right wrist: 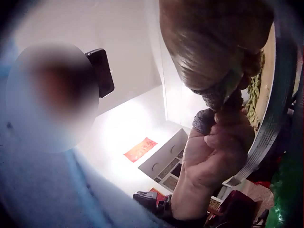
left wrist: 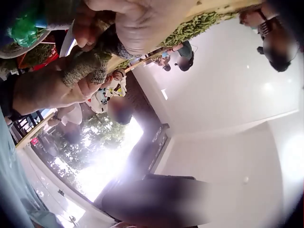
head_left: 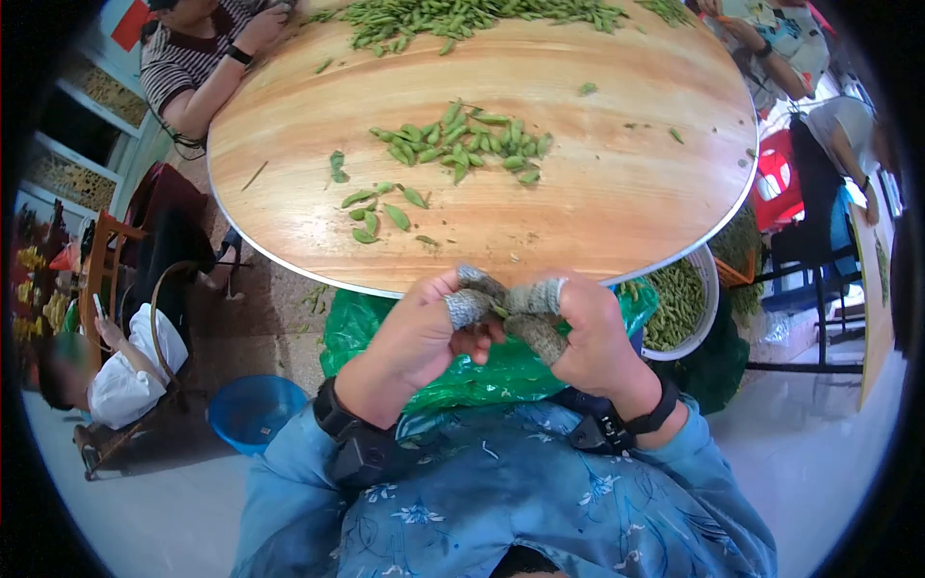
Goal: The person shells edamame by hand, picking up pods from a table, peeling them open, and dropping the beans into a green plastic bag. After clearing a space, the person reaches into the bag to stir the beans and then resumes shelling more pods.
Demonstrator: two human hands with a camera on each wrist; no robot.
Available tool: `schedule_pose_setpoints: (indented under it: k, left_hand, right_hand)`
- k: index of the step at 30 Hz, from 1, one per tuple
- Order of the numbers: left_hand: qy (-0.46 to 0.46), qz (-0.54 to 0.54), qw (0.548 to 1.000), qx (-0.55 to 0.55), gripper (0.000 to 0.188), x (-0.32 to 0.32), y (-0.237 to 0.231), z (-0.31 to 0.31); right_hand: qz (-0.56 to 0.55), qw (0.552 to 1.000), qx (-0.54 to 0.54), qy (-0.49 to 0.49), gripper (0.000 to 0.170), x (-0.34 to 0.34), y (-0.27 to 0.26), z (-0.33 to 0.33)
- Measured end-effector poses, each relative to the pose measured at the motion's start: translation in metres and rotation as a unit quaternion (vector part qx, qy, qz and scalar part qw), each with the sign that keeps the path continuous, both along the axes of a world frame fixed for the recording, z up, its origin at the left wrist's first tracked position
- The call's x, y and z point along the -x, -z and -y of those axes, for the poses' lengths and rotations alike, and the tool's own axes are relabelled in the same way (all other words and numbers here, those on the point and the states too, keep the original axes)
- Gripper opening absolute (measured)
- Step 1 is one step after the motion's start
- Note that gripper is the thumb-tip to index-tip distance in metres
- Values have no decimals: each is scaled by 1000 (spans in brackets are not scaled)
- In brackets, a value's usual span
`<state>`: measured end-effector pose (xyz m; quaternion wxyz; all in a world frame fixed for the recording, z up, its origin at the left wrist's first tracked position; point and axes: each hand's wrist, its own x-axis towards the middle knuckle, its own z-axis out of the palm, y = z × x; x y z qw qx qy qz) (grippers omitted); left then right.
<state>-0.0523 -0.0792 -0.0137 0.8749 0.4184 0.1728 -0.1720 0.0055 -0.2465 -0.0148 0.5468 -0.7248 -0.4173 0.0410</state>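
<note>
The tabletop (head_left: pixel 626 173) is of smooth, pale wood with a rounded edge. At its near side, between the two hands, is a small green pod (head_left: pixel 499 310), mostly hidden by fingers. The grip of the left hand (head_left: pixel 409 332) and that of the right hand (head_left: pixel 595 335) come together, both seemingly pinching it. Probably it is being opened; the next move would call for thumb pressure. Grey, knitted-looking finger covers (head_left: pixel 468 308) wrap several fingers. Beyond lie plump loose pods (head_left: pixel 398 217); below, shiny, crumpled green plastic (head_left: pixel 358 332).
</note>
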Motion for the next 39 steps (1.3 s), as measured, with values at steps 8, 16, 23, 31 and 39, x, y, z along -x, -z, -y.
schedule_pose_setpoints:
  k: [8,16,23,31,39]
  left_hand:
    - [2,-27,999,40,9,1,6,7]
    - [-2,-14,998,59,13,5,19,17]
    - [49,29,997,-47,14,4,10,16]
    - [41,34,998,-25,16,1,17,16]
    - [0,14,996,84,13,5,23,20]
  right_hand:
    - [11,1000,12,4,26,5,5,4]
    - [9,1000,20,3,27,6,5,9]
    - [-255,966,-35,4,7,9,18,17]
    - [-290,953,-88,-7,6,11,16,15]
    - [-89,996,-3,21,16,11,12,15]
